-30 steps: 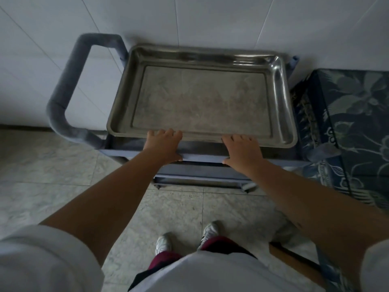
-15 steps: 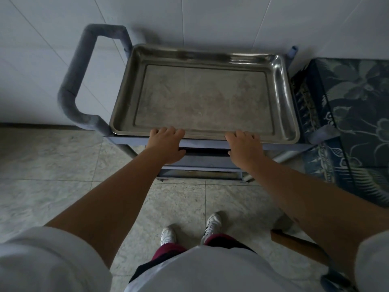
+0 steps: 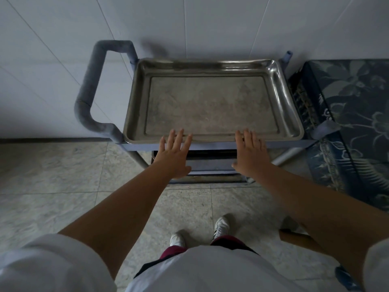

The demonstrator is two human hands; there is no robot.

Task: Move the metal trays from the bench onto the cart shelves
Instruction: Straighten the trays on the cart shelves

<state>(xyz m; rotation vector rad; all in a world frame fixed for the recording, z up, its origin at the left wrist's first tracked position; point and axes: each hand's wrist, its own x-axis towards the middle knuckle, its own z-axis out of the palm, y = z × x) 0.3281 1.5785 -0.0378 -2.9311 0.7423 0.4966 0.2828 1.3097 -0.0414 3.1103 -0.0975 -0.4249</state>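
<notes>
Pale stone floor tiles (image 3: 52, 186) run under the whole scene, meeting a white tiled wall (image 3: 210, 24) at the far side. Nearest the camera are the person's white top and dark red trousers, with two white shoes (image 3: 221, 225) planted on the floor below. A brown wooden piece (image 3: 299, 239) shows low at the right, partly hidden by the right forearm; what it belongs to cannot be told.

Both bare arms reach forward. The left hand (image 3: 173, 154) is spread flat, fingers straight and apart, with its fingertips over the near rim of the metal tray (image 3: 210, 106). The right hand (image 3: 250, 152) is likewise flat and holds nothing, fingers straight and close together, their tips at the same near rim. Whether the fingertips actually touch the rim or hover just above it cannot be told.

That tray lies level on the top shelf of the cart (image 3: 210, 146), filling nearly all of it, its long side facing the person. Its floor is dull and mottled, its raised walls shiny. Beneath it, between the two hands, a lower shelf (image 3: 210, 165) of the blue frame is visible. A padded grey-blue handle (image 3: 88, 98) loops out from the cart's left end. Just beside the cart's right end stands something covered in dark blue floral cloth (image 3: 353, 114).
</notes>
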